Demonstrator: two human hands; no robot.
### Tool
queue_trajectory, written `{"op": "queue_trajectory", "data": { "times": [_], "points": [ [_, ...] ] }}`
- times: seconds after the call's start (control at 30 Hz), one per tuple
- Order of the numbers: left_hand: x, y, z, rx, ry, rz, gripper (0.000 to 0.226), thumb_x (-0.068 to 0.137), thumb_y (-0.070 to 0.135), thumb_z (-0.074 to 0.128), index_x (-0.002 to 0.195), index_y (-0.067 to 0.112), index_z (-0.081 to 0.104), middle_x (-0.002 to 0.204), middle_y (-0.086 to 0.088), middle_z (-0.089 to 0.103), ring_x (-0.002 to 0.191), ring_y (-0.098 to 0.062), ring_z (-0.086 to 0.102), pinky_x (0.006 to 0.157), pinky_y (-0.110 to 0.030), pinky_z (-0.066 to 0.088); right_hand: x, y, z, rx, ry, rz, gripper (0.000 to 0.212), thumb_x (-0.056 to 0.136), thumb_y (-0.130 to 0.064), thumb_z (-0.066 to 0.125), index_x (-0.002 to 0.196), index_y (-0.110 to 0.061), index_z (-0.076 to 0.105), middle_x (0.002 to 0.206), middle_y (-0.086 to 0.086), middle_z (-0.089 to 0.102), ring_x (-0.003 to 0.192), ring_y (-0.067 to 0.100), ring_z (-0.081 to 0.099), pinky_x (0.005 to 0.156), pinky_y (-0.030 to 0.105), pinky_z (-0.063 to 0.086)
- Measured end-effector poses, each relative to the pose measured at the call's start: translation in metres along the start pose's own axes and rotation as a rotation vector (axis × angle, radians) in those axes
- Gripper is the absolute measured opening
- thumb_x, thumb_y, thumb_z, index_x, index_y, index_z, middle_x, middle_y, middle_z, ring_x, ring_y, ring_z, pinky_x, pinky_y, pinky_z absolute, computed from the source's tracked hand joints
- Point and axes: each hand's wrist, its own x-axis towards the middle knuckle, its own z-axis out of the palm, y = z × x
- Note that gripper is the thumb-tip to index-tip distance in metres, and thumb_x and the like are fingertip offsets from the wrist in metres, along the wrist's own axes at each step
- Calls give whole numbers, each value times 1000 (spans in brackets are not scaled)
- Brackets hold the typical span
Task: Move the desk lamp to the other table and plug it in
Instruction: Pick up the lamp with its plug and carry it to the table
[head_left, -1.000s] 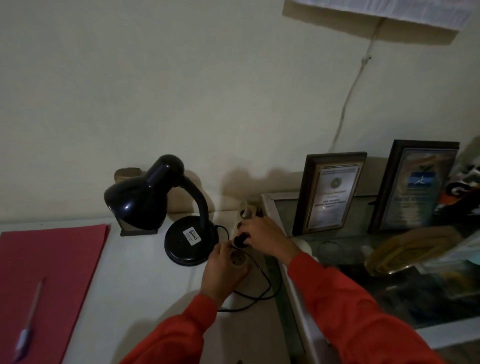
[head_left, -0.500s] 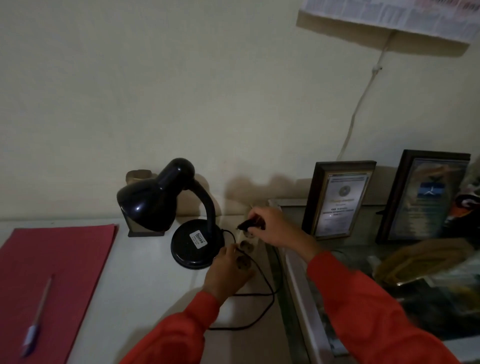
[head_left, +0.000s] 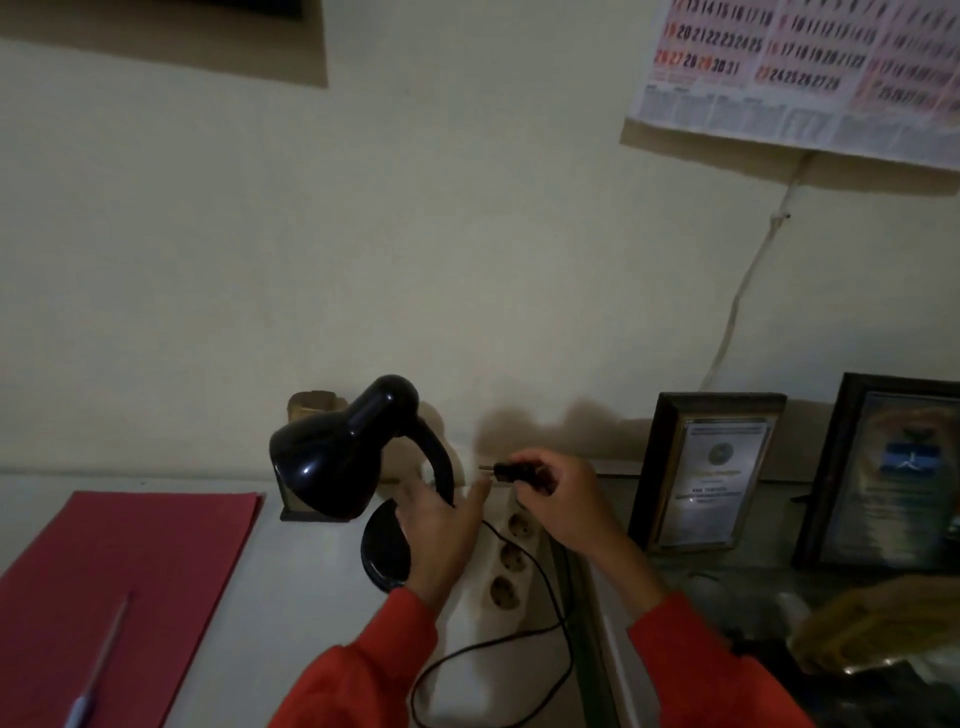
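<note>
Red folder at bench left edge, pen on top. Black desk lamp upright at back edge near right corner. Left hand spread, closing on lamp neck. Power strip just right, sockets bare. Right hand pinching plug, prongs out, clear of strip. Best to gather slack cord before lifting, avoid snagging.

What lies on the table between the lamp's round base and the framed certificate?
In the head view, the white power strip lies between the lamp base and the framed certificate, with the black cord trailing over it.
</note>
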Motion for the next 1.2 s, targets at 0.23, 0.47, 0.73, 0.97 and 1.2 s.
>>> {"op": "queue_trajectory", "data": {
  "times": [0.23, 0.47, 0.73, 0.97, 1.2],
  "points": [
    [-23, 27, -37, 456, 36, 522, 56, 78, 32, 71, 126, 9, 54, 115, -13, 53, 97, -27, 56, 81, -37, 54, 2, 6, 4, 12, 32, 16, 32, 78, -2, 69, 98, -27, 69, 81, -18, 64, 73, -12, 61, 62, -4, 42],
    [23, 75, -85, 740, 205, 828, 71, 66, 35, 81, 127, 17, 51, 122, -11, 56, 112, -33, 51, 91, -46, 48, 12, -13, 11, 101, 47, 0, 37, 82, -5, 67, 89, -41, 62, 80, -16, 66, 70, -6, 62, 57, 1, 45],
    [67, 71, -115, 866, -64, 548, 57, 67, 43, 75, 112, 21, 48, 106, -4, 68, 94, -26, 64, 68, -30, 42, 19, -29, 18, 107, 47, 30, 32, 84, -20, 65, 84, -51, 61, 88, -10, 70, 82, 7, 66, 66, 18, 54],
    [80, 83, -138, 829, -391, 622, 53, 58, 27, 81, 105, 27, 55, 99, -1, 70, 91, -24, 64, 79, -38, 53, 19, -34, 23, 107, 46, 36, 31, 83, -23, 65, 86, -53, 60, 91, -9, 70, 85, 9, 65, 74, 31, 58],
    [90, 88, -157, 889, -589, 645, 66, 55, 16, 83, 109, 37, 52, 107, -2, 61, 105, -22, 51, 92, -40, 46, 7, -42, 28, 181, 16, 57, 34, 85, -9, 65, 90, -42, 63, 88, -4, 70, 80, 4, 65, 62, 6, 50]
  ]
}}
